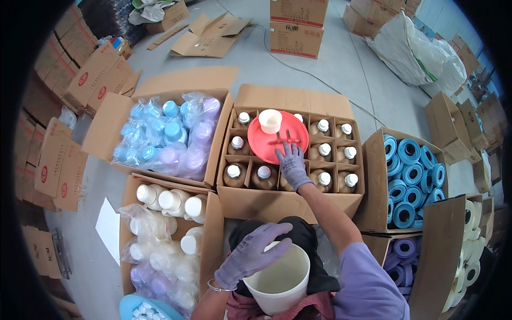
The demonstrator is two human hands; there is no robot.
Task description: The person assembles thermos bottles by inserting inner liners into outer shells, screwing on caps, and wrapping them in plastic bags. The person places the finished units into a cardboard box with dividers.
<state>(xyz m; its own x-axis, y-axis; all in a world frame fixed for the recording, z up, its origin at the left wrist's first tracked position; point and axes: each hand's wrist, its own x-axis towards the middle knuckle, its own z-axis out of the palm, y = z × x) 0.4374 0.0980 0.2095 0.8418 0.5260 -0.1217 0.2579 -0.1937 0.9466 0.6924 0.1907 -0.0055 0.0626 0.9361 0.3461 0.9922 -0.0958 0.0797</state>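
- Left hand [255,255]: at the white bucket [282,282], grip unclear.
- Right hand [293,165]: fingers outstretched over the red plate [258,146], grip unclear; white cup [270,122] just beyond.

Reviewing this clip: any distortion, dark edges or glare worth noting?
Head view: black corners, with stacked cartons bowing near the left rim; head view, upper right: pale plastic sack bright, folds visible; head view, centre: red disc clearly readable.

the plate [264,149] is red, the bucket [281,294] off-white.
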